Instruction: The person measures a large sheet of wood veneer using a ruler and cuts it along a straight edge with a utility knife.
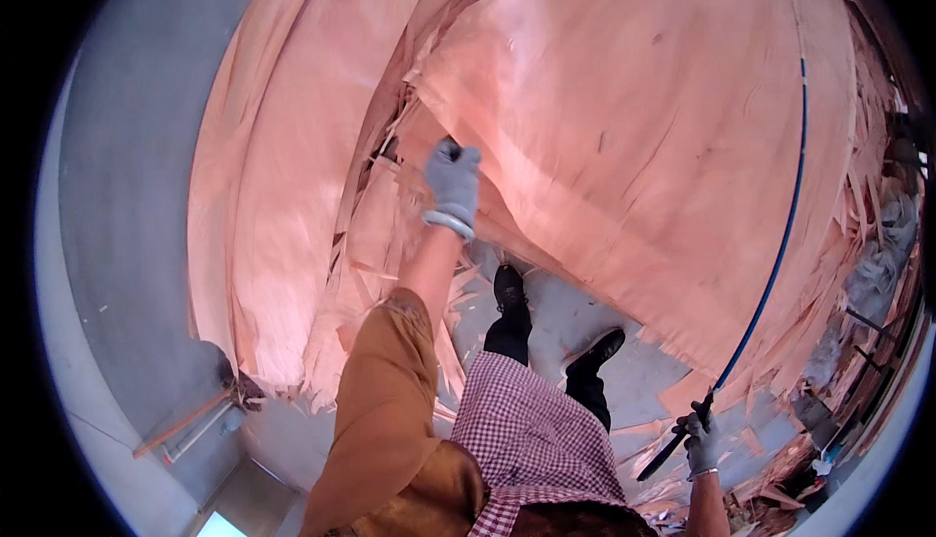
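Note:
My left hand (453,181), in a grey glove with a pale bangle at the wrist, reaches forward over the stack. Its fingers are closed at the near-left edge of a large pinkish wood veneer sheet (624,137), which looks slightly raised there. My right hand (700,444), gloved too, is low on the right and wrapped around the black handle of a long, thin blue rod (788,230). From that hand the rod runs up along the right part of the sheet, curved in this view.
Another veneer pile (302,166) lies on the left, beside a grey wall (146,147). Torn veneer strips (770,430) litter the floor on the right, near crumpled clear plastic (877,264). A wooden stick (182,423) leans at lower left. My shoes (509,288) stand at the stack's near edge.

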A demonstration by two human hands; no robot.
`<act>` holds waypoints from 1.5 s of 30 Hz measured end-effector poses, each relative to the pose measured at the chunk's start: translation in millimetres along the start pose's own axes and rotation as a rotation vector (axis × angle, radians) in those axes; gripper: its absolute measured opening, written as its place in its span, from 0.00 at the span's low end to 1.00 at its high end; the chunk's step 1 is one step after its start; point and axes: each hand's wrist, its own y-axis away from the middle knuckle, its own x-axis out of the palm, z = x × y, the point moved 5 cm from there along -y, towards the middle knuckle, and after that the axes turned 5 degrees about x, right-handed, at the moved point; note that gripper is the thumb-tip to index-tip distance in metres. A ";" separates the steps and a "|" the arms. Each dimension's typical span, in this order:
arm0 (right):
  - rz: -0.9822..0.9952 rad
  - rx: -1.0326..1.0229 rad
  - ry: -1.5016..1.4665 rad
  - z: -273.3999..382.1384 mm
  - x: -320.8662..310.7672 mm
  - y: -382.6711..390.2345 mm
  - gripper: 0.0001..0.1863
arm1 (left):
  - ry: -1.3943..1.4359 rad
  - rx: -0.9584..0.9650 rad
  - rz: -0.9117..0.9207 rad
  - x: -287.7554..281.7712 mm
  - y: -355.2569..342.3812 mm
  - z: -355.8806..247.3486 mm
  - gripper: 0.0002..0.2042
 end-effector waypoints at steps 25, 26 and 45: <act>-0.183 -0.248 -0.352 -59.4 -114.8 38.7 0.11 | -0.152 0.563 0.830 342.0 335.9 -247.3 0.06; -0.161 -0.232 -0.350 -63.5 -111.4 33.9 0.11 | -0.192 0.611 0.847 348.3 341.8 -244.6 0.06; 0.035 -0.729 0.612 77.9 13.6 -10.0 0.26 | -0.514 0.685 1.150 394.1 389.4 -193.1 0.11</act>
